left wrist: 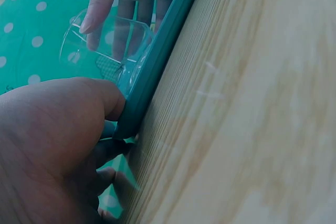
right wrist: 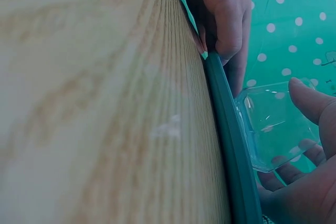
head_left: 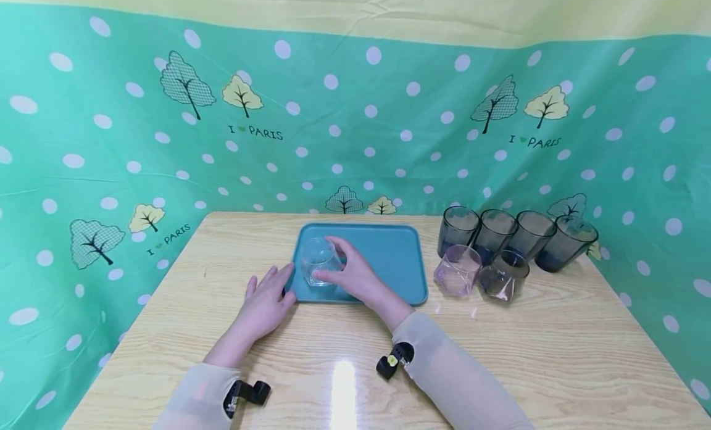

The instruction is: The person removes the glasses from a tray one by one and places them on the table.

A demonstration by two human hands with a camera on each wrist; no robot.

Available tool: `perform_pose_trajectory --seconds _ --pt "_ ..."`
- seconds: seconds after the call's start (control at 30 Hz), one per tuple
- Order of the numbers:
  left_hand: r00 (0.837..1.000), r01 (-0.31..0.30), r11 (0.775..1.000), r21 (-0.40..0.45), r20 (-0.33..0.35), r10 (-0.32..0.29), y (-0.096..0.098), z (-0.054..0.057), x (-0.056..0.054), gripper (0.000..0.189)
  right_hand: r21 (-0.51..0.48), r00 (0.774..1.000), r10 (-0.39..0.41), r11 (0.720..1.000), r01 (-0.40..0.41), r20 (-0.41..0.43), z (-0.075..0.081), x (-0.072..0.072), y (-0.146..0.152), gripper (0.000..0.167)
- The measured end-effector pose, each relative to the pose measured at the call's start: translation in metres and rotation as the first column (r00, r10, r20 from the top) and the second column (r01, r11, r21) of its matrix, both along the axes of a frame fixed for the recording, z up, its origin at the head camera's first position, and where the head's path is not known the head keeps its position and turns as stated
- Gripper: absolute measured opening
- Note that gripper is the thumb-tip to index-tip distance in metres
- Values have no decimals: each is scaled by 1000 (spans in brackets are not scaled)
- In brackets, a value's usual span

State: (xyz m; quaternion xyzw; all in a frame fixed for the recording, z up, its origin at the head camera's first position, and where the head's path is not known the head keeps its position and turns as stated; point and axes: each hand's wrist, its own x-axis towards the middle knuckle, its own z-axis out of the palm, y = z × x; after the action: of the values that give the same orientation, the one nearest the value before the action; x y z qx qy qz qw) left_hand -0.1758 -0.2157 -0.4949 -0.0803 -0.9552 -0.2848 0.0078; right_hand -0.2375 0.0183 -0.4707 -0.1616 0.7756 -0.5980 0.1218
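Note:
A clear glass tumbler with a faceted base [head_left: 315, 257] stands upright at the left side of a teal rectangular tray [head_left: 391, 257]. My right hand [head_left: 355, 272] holds it from the right, thumb at the near side and fingers round the far side. In the right wrist view the tumbler [right wrist: 275, 124] shows between the thumb and the other fingers. My left hand [head_left: 266, 306] rests at the tray's front left corner, its fingers straight and spread. The left wrist view has the left thumb [left wrist: 107, 98] against the tray's rim [left wrist: 157, 72].
Right of the tray, a pinkish clear tumbler [head_left: 458, 272] and a grey faceted tumbler [head_left: 502, 279] stand on the wooden table [head_left: 311, 362]. Behind them is a row of several tall dark glasses [head_left: 497, 232]. A green dotted curtain [head_left: 355, 134] hangs round the table's back and sides.

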Motion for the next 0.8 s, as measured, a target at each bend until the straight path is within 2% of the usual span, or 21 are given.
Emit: perform_pose_trajectory --seconds 0.53,0.8 --pt "1000 2 1000 2 2 -2 -1 0 0 65 27 1000 -20 999 20 -23 -3 -2 -1 85" --pt "1000 10 1000 24 -27 -9 0 -3 0 67 41 999 -36 998 37 -19 -1 0 -1 85"
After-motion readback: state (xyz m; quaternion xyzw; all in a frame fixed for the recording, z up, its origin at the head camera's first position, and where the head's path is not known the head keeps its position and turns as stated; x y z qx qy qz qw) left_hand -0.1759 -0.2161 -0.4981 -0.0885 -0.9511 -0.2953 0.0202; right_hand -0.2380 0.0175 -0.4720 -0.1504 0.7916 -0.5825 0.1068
